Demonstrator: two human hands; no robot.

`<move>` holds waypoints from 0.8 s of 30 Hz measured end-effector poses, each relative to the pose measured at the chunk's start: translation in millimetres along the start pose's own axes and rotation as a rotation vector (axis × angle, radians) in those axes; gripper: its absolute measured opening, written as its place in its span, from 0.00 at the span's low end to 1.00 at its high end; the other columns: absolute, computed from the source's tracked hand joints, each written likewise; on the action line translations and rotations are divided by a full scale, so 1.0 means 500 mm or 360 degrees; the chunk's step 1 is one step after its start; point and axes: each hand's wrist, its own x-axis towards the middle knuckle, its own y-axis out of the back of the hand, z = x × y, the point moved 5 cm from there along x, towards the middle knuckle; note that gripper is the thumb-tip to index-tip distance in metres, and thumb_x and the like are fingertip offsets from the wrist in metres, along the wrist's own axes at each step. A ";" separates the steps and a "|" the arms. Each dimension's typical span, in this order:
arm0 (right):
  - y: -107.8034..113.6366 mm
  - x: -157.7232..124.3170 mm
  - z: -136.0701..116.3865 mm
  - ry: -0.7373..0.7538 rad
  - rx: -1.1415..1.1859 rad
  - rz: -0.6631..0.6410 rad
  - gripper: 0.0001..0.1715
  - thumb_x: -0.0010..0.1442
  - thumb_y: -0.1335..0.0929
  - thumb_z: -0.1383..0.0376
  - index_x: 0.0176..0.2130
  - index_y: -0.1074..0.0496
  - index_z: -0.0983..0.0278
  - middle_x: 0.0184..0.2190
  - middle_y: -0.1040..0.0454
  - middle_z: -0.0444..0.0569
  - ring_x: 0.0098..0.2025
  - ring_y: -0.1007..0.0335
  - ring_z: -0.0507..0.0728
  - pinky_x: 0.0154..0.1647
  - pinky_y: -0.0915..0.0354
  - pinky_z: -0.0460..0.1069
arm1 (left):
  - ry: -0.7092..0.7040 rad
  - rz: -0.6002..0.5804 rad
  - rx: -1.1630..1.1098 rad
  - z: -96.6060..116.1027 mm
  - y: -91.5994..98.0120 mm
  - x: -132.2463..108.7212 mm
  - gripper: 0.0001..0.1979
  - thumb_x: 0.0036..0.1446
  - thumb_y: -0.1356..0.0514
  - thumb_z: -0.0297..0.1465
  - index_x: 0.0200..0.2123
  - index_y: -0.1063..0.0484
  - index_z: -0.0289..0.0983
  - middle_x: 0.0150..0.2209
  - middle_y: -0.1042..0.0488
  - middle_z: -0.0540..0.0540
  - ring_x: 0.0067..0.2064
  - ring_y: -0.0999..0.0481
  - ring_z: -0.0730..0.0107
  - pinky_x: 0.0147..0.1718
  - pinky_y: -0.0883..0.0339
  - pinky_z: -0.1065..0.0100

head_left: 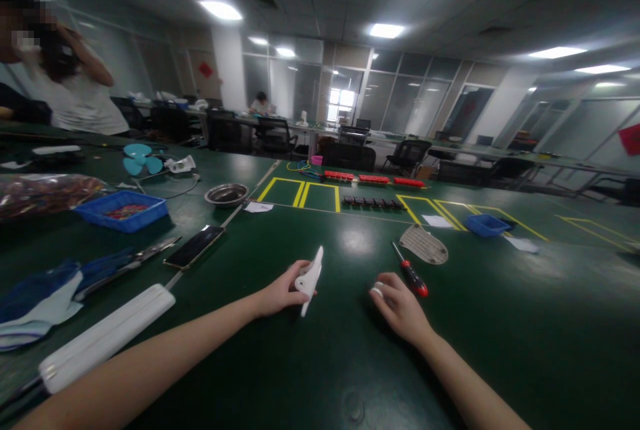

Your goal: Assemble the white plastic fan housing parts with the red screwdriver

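My left hand (284, 291) is closed around a flat white plastic part (312, 278) with a rounded lug, held tilted on edge above the green table. To its right, my right hand (404, 310) has its fingers curled on a small white piece (379, 289), close to the tabletop; the piece's kind is too small to tell. Just beyond the right hand lies a screwdriver (413, 278) with a red and black handle. Behind that is a pale oval plate (424, 245) with dotted holes. Neither the screwdriver nor the plate is touched.
Left are a phone (196, 247), a white power strip (107, 337), a blue tray (123, 211), a metal bowl (227, 195) and a blue fan (143, 159). A blue bin (486, 225) stands right. Red pieces (374, 179) line the far edge. A person (75, 83) stands left.
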 end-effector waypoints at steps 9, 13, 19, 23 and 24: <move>-0.001 0.001 -0.008 0.0050 -0.0008 0.0029 0.11 0.66 0.38 0.61 0.40 0.27 0.61 0.46 0.33 0.53 0.42 0.29 0.56 0.44 0.31 0.50 | -0.0033 -0.0015 -0.0038 0.000 -0.002 0.003 0.41 0.53 0.37 0.29 0.64 0.58 0.37 0.55 0.33 0.34 0.56 0.31 0.54 0.57 0.46 0.49; 0.000 0.003 0.000 0.0034 0.0011 0.0040 0.12 0.66 0.38 0.60 0.41 0.27 0.60 0.46 0.33 0.52 0.44 0.30 0.57 0.45 0.31 0.50 | -0.0049 -0.0024 -0.0023 0.002 -0.003 0.001 0.41 0.53 0.37 0.29 0.65 0.57 0.37 0.56 0.34 0.34 0.57 0.32 0.53 0.58 0.47 0.49; 0.001 0.001 0.001 0.0009 0.0019 0.0043 0.13 0.66 0.38 0.60 0.38 0.26 0.61 0.45 0.33 0.53 0.42 0.30 0.57 0.44 0.31 0.51 | -0.0016 -0.0002 0.0008 0.003 -0.001 0.000 0.41 0.54 0.37 0.30 0.65 0.57 0.38 0.58 0.35 0.34 0.57 0.32 0.54 0.57 0.47 0.49; 0.001 0.001 -0.003 0.0044 0.0012 0.0065 0.13 0.66 0.38 0.59 0.39 0.26 0.61 0.45 0.32 0.54 0.42 0.30 0.57 0.43 0.30 0.51 | -0.0018 0.0013 0.0010 0.000 0.000 0.003 0.41 0.53 0.37 0.29 0.64 0.57 0.38 0.56 0.33 0.34 0.56 0.31 0.54 0.57 0.46 0.49; 0.001 0.001 -0.003 0.0052 0.0012 0.0076 0.13 0.66 0.38 0.59 0.40 0.26 0.61 0.45 0.32 0.54 0.42 0.30 0.57 0.42 0.30 0.51 | -0.0019 0.0012 0.0007 -0.001 -0.001 0.003 0.41 0.53 0.37 0.29 0.64 0.57 0.38 0.56 0.33 0.35 0.56 0.31 0.54 0.57 0.46 0.49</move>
